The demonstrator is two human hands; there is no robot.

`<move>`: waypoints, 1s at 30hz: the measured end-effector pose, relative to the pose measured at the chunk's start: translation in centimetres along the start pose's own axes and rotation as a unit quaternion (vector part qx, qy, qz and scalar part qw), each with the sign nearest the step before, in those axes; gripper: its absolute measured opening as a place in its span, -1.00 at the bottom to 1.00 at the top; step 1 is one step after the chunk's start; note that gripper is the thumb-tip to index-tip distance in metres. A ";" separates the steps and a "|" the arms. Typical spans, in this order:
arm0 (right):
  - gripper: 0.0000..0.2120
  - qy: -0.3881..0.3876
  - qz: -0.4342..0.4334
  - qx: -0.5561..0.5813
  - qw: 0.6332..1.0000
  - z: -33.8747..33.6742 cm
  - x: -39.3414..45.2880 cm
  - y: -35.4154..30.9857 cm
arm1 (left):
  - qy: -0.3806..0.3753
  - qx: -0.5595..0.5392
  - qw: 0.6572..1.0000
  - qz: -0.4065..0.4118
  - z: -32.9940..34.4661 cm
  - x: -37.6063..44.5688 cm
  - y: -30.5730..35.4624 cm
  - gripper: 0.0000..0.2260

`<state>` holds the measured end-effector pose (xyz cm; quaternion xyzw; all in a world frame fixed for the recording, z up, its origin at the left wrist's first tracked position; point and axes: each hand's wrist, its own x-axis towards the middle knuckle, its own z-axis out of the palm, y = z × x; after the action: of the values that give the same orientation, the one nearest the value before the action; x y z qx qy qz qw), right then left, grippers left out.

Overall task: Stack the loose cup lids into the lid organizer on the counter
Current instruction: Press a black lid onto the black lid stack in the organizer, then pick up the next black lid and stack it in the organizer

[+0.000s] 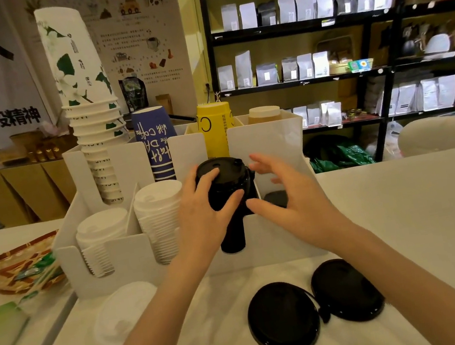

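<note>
**Lids: organizer filling up, a few still loose on the tabletop**

Lids status, going left to right. The white lid organizer (130, 248) already has two full-looking stacks of white lids (101, 232) and (159, 211) in its left front slots, so that part looks done. One clear or white loose lid (126, 309) sits on the tabletop (426, 214) just in front of the organizer, not put away yet.

Middle slot holds the black lid stack (226, 199). Left hand (206, 215) is wrapped around the top of that stack, fingers on the top lid. Right hand (287, 192) is open beside it, fingers spread, holding nothing as far as I can see. The slot to the right has something dark low down; can't tell what.

Two black loose lids (283, 318) and (346, 289) lie near the front edge, plus part of another at the bottom. I'd guess over halfway done.
</note>
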<state>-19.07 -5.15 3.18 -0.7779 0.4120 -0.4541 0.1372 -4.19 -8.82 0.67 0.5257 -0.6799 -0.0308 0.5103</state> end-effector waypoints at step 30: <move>-0.46 -0.279 0.105 -0.133 0.945 -1.0 -10.0 3.0 | -0.401 0.020 0.912 0.087 -1.8 -11.3 -1.1 -0.34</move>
<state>-23.90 0.73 -4.00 -0.8370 0.4931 -0.1431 0.1891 -2.92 0.00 -6.60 0.4181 -0.8710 -0.1803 0.1848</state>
